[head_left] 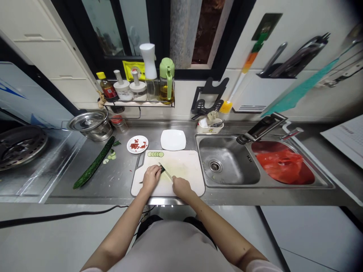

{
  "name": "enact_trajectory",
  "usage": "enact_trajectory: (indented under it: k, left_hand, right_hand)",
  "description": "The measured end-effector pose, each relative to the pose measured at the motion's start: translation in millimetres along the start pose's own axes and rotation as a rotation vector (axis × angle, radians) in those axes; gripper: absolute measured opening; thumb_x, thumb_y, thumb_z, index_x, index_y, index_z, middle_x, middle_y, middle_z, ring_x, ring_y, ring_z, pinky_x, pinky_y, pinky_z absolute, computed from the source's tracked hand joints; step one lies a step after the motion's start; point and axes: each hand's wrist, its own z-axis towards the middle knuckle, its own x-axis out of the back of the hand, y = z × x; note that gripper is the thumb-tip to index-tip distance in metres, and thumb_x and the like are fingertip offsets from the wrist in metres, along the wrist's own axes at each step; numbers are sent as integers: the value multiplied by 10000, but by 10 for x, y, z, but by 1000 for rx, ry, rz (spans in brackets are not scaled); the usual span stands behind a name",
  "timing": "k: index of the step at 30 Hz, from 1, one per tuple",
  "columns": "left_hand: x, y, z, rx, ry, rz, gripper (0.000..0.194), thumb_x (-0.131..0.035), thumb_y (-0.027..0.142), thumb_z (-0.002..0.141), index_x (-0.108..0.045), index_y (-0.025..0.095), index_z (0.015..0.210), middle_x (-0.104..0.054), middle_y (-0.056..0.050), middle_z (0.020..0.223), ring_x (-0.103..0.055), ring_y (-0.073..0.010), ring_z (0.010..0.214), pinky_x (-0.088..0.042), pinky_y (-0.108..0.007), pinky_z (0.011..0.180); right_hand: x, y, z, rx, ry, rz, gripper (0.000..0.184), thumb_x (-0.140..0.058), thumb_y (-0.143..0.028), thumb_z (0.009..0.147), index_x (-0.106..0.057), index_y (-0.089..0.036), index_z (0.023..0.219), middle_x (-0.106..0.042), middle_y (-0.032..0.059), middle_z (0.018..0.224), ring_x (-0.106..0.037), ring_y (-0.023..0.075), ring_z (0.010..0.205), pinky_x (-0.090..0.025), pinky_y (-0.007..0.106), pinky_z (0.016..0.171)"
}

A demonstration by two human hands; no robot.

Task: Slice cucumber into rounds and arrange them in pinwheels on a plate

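Observation:
My right hand [181, 186] is closed round the handle of a knife [166, 173], whose blade slants up and left over the white cutting board [193, 166]. With fingers bent together, my left hand [151, 178] presses a small dark green cucumber piece [162, 168] against the board beside the blade. Most of that piece is hidden by the fingers and knife. A row of overlapping cucumber slices [155, 154] lies along the board's top left edge. Left of the board rests a long whole cucumber [95, 162], with some pale green offcuts [112, 154] next to it.
Behind the board stand a plate of chopped red bits [137, 144] and a white square plate [173, 139]. A steel pot [96, 126] and a red-lidded jar [119, 123] are farther left. To the right is a double sink [229, 162] with a red plastic bag [280, 164].

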Motion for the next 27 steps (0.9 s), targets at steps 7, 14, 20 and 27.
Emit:
enact_trajectory:
  k: [7,14,20,27]
  left_hand:
    - [7,17,4,-1,-8,10,206,-464,232,920,-666,214,958,-676,-58,960,-598,-196,947,-475,-342,866]
    - [33,59,16,17,-23,36,194,-467,233,915,-657,218,950,-674,-56,946,-599,-203,938,-471,-344,853]
    - [53,111,46,89,-8,57,171,-494,229,885,-654,219,944,-675,-62,937,-609,-221,913,-475,-356,821]
    - [92,120,28,122,25,-29,189,-504,261,873,-644,220,993,-679,-64,968,-617,-222,938,-477,-365,852]
  right_hand:
    - [85,-119,240,34,16,17,319,-393,-95,863,-539,-128,1145,-679,153,1039,-638,232,999,-462,315,767]
    - [103,-143,345,27,39,19,324,-393,-122,876,-548,-143,1159,-682,133,1044,-626,218,1021,-446,305,793]
    - [131,-55,279,35,74,48,299,-371,-193,925,-552,-166,1161,-684,118,1038,-636,214,980,-429,288,755]
    - [117,37,119,-35,127,44,278,-349,-252,964,-559,-209,1140,-695,91,988,-643,192,924,-399,269,736]
